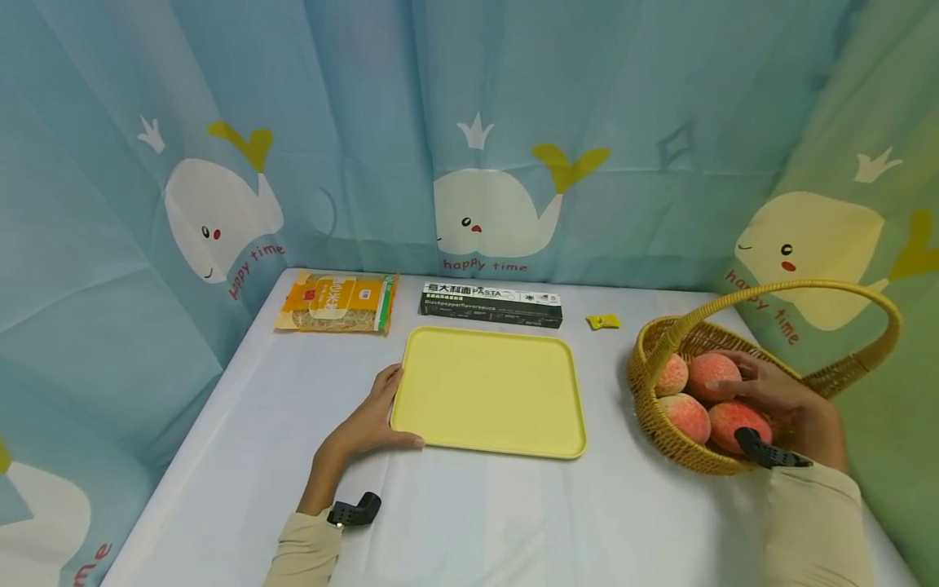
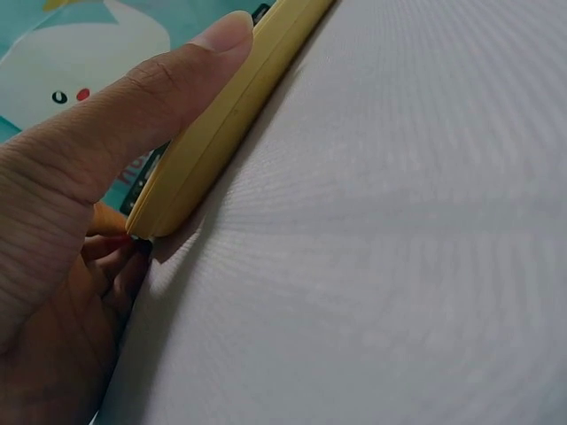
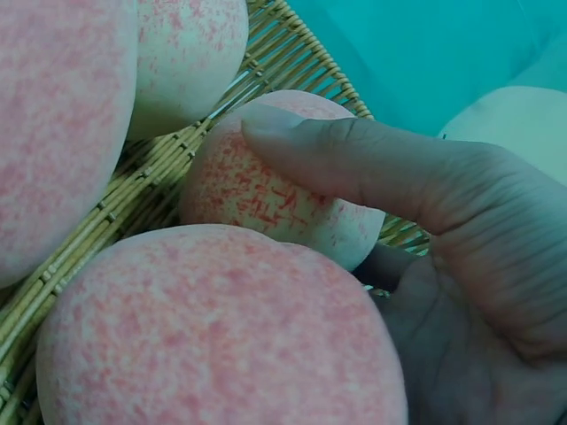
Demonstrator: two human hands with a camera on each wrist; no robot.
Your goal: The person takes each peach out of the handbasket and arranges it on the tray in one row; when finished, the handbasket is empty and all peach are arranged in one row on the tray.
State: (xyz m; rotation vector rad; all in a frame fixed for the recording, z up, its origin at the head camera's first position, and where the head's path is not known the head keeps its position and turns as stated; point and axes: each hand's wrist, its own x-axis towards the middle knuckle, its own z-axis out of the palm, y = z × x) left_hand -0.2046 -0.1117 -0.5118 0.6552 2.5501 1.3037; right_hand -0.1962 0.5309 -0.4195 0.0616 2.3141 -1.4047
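A pale yellow tray (image 1: 491,391) lies flat on the white table. My left hand (image 1: 370,420) holds its near left corner, the thumb along the front edge and the fingers at the left side. In the left wrist view the thumb (image 2: 168,88) lies over the tray's rim (image 2: 221,133). At the right, my right hand (image 1: 785,395) reaches inside a wicker basket (image 1: 653,416) and grips a pinkish-red peach (image 1: 711,373). The right wrist view has the thumb across this peach (image 3: 266,195), with the other fingers mostly hidden behind it. Several more peaches (image 3: 221,328) surround it.
Behind the tray stands a black-and-white pasta box (image 1: 491,306). An orange noodle packet (image 1: 333,303) lies at the back left, and a small yellow wrapped packet (image 1: 603,321) right of the box. The basket's tall handle (image 1: 792,285) arches over the right forearm. Whale-print curtains (image 1: 367,122) enclose the table.
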